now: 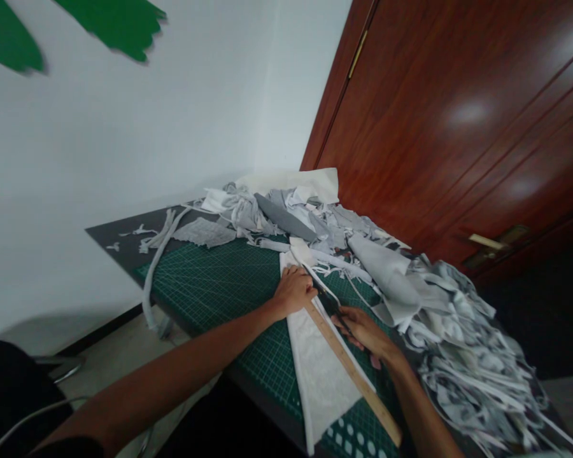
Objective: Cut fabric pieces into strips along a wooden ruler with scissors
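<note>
A long piece of white fabric (321,369) lies on a green cutting mat (219,283), with a wooden ruler (353,372) laid along its right edge. My left hand (293,289) presses down on the fabric's far end, fingers curled. Just right of the ruler, my right hand (363,331) grips black-handled scissors (328,300), whose blades point away from me along the fabric's edge. A thin white strip (325,284) curls off beside the blades.
A large heap of grey and white fabric scraps (410,286) covers the table's far side and right side. A grey strip (153,273) hangs over the left edge. A white wall is to the left, a dark wooden door (458,127) behind the table.
</note>
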Tool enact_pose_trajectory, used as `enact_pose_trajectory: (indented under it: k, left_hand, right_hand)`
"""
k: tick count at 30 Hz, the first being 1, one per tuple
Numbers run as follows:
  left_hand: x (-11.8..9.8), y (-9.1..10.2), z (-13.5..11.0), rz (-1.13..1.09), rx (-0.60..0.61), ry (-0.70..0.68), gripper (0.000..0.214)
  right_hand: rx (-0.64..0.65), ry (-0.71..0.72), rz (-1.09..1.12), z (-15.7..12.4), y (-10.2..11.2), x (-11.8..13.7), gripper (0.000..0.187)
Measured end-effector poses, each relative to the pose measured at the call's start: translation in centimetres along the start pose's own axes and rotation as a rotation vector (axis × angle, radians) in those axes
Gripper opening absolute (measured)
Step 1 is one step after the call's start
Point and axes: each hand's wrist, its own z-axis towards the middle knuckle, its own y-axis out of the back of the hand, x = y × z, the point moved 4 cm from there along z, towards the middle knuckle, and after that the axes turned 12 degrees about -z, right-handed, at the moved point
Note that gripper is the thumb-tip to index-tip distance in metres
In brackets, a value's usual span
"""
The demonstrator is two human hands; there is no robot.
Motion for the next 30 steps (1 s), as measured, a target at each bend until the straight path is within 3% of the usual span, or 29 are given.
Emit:
enact_pose_trajectory:
  k: [7, 11, 15, 17, 20, 24, 30]
  left_hand:
    - [0.2, -0.4, 0.3, -0.016, -0.015, -0.014, 0.022]
    - [1.4, -0.2, 0.9, -0.028, -0.047, -0.018, 0.023]
    - [3.6, 1.9, 1.8, -0.031, -0.119, -0.027, 0.023]
    - [4.6, 3.4, 2.3, -0.029, -0.127, -0.066, 0.036]
    - [5.8, 5.5, 3.6, -0.018, -0.047, -0.193, 0.054]
    - [7.7, 6.8, 5.5, 0.0, 0.143, -0.348, 0.035]
    - [9.5, 6.8, 8.3, 0.019, 0.205, -0.413, 0.024]
  right_hand:
    - [-0.059, -0.005, 0.011, 0.4, 0.1, -0.2, 0.04]
    - [-0.05, 0.009, 0.047, 0.5, 0.1, -0.2, 0.038]
    - [0.013, 0.022, 0.094, 0.4, 0.3, 0.4, 0.039]
    - [0.036, 0.027, 0.109, 0.3, 0.5, 0.6, 0.041]
    - [0.059, 0.033, 0.123, 0.2, 0.7, 0.7, 0.042]
    - [0.062, 0.047, 0.116, 0.5, 0.8, 0.7, 0.041]
    - [0.001, 0.082, -0.009, 0.9, 0.9, 0.8, 0.037]
